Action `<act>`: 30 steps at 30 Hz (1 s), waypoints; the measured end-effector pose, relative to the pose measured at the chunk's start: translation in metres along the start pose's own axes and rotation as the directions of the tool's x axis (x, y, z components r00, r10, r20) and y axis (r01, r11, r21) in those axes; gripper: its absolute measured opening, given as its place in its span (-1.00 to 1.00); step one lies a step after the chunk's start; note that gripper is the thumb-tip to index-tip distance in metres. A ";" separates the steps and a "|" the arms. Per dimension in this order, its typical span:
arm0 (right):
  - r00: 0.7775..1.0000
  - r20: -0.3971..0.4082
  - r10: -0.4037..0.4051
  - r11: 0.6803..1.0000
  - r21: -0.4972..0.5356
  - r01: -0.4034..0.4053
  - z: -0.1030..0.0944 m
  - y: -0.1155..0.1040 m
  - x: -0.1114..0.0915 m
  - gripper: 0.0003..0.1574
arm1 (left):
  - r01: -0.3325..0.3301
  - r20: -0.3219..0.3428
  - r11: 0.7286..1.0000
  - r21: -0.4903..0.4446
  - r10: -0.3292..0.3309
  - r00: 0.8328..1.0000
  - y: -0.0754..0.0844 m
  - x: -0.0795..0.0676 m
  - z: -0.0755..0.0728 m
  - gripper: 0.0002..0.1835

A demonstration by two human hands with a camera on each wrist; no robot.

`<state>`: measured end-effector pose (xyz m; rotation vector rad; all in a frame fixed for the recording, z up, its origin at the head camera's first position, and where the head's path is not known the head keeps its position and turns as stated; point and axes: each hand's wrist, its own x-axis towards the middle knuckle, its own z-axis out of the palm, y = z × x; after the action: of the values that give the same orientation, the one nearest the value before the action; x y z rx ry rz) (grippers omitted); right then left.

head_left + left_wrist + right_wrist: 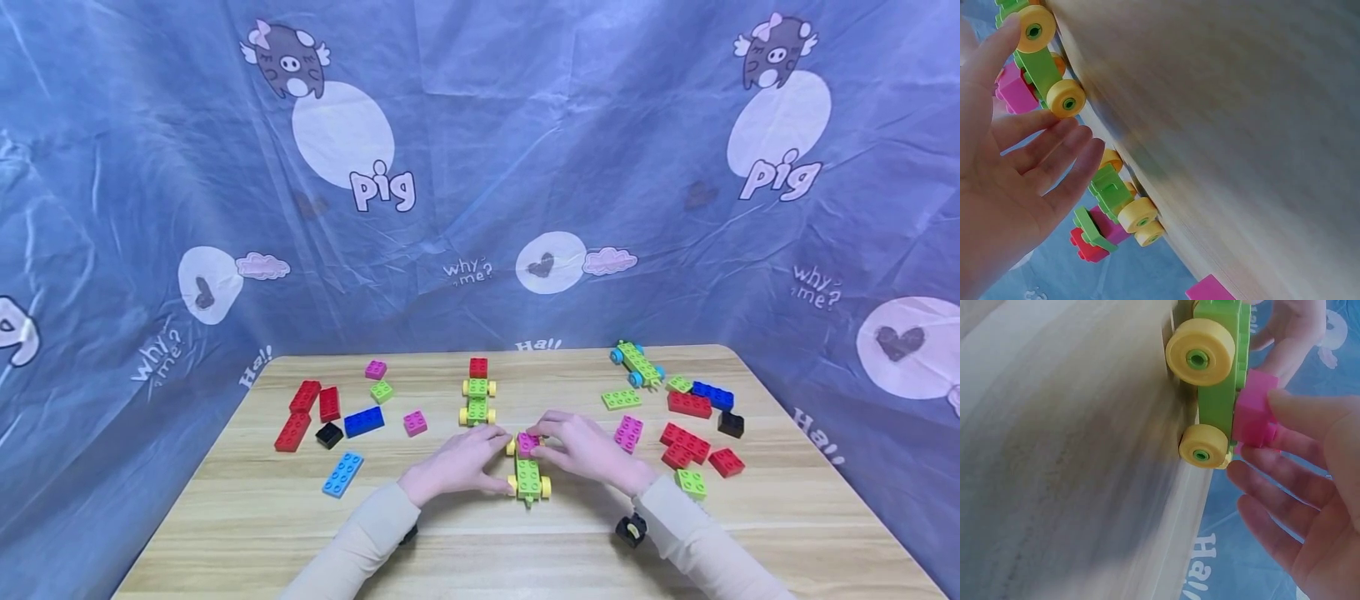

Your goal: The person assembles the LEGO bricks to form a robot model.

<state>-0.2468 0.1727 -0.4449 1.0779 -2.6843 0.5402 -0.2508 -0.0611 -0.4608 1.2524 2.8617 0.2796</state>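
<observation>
The right hand [592, 454] is pinching a glossy, boxy magenta brick [1254, 415] on the studded lime-green car base [528, 477], which is standing on round yellow wheels [1069, 103] roughly midway between the side edges of the smooth, wood-grained tabletop [465, 550]. The left hand [461, 462] is spreading its fingers, touching the wheels. Another yellow-wheeled build [477, 411] is sitting toward the far edge; open room is separating the car base from red bricks [292, 432] near the left edge.
</observation>
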 end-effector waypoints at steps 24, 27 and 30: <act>1.000 -0.009 -0.010 0.999 -0.049 0.010 0.001 -0.007 0.009 -0.74 | -0.020 -0.010 1.000 -0.001 0.020 1.000 0.001 0.002 -0.001 -0.13; 1.000 0.014 0.000 0.999 -0.048 0.001 0.000 -0.008 0.010 -0.75 | -0.008 0.003 1.000 -0.007 0.009 1.000 0.001 0.001 -0.002 -0.13; 1.000 0.028 0.002 0.999 -0.051 -0.001 -0.001 -0.009 0.011 -0.76 | 0.000 0.011 1.000 -0.009 0.000 1.000 0.002 0.001 -0.002 -0.13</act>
<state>-0.2482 0.1602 -0.4383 1.0777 -2.7073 0.4577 -0.2501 -0.0598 -0.4584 1.2488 2.8478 0.2843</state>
